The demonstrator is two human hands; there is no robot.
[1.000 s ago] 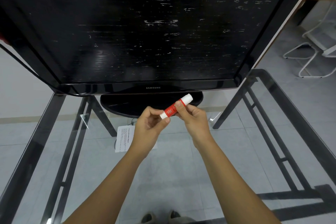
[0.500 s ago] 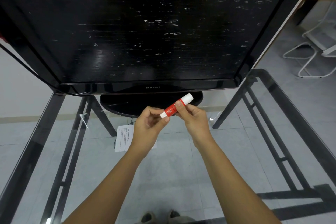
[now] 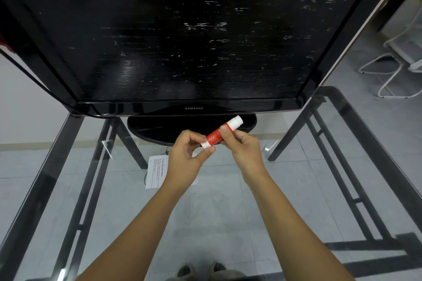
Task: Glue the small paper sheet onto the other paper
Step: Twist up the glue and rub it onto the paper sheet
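A red and white glue stick (image 3: 219, 133) is held slanted above the glass table, its white cap end pointing up and to the right. My right hand (image 3: 245, 147) grips its red body. My left hand (image 3: 186, 155) pinches its lower white end between thumb and fingers. A white printed paper sheet (image 3: 156, 172) lies flat on the glass under my left hand, which hides its right part. I cannot make out a second, smaller sheet.
A large black TV (image 3: 182, 29) on an oval stand (image 3: 159, 128) fills the far half of the glass table (image 3: 228, 212). Dark metal table legs (image 3: 75, 178) show through the glass. White chair frames (image 3: 392, 70) stand at the right.
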